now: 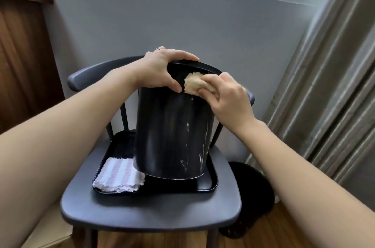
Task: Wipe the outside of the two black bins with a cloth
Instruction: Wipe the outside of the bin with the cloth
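A tall black bin point(170, 136) stands on a black tray point(207, 184) on a chair seat, with pale smears on its near wall. My left hand point(162, 69) grips the bin's top rim, thumb on the near wall and fingers over the edge. My right hand point(225, 97) holds a bunched beige cloth point(195, 84) and presses it against the bin's upper wall just below the rim, close to my left thumb. A second black bin point(253, 197) stands on the floor to the right of the chair, partly hidden by the seat and my right forearm.
A folded pink-and-white striped cloth point(119, 174) lies in the tray's left part. The dark grey chair point(142, 213) stands against a grey wall. A curtain point(328, 95) hangs at the right, wooden furniture point(24, 55) at the left, wooden floor below.
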{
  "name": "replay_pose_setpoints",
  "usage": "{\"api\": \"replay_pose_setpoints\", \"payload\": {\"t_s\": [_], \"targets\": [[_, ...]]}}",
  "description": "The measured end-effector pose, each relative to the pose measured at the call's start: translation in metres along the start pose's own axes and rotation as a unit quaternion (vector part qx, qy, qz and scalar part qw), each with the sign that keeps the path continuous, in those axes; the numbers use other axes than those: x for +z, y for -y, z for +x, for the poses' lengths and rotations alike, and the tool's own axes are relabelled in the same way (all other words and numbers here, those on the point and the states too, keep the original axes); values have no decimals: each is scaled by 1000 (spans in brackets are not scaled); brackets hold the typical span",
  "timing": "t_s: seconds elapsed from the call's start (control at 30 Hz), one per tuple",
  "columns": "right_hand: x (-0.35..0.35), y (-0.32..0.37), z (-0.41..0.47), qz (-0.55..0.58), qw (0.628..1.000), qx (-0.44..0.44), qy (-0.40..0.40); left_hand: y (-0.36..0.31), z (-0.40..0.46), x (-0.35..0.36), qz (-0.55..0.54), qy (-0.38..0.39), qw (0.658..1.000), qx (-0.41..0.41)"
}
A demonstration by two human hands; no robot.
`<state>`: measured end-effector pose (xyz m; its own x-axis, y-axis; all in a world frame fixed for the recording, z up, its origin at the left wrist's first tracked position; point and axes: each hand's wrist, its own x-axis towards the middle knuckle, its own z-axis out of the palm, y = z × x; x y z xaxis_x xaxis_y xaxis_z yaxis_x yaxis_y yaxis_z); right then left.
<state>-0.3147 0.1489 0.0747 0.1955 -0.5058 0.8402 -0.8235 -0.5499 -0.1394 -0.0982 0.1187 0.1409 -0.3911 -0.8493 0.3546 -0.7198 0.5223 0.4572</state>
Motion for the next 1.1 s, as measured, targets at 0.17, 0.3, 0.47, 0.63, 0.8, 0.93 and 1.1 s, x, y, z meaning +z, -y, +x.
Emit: {"api": "replay_pose_setpoints", "payload": {"t_s": [0.17, 0.3, 0.47, 0.63, 0.8, 0.93, 1.1], "targets": [[1, 7, -27, 26, 996, -66, 50, 3, -2, -1, -4, 5, 1000, 0], [1, 9, -53, 13, 982, -145, 123, 6, -4, -1, -19, 5, 1000, 1], [4, 12, -17, -12, 999, -43, 22, 6, -3, -1, -29, 8, 1000, -4], [7, 14, -19, 8, 999, -18, 27, 8, -4, -3, -31, 13, 999, -6], [4, 9, -40, 9, 994, -89, 67, 9, -5, -4, -40, 21, 999, -13], [11, 10, -17, 13, 1000, -2, 5, 10, -6, -3, -38, 14, 999, -16], [13, 18, -43, 22, 998, -54, 28, 11, -7, -4, -46, 14, 999, -12]]}}
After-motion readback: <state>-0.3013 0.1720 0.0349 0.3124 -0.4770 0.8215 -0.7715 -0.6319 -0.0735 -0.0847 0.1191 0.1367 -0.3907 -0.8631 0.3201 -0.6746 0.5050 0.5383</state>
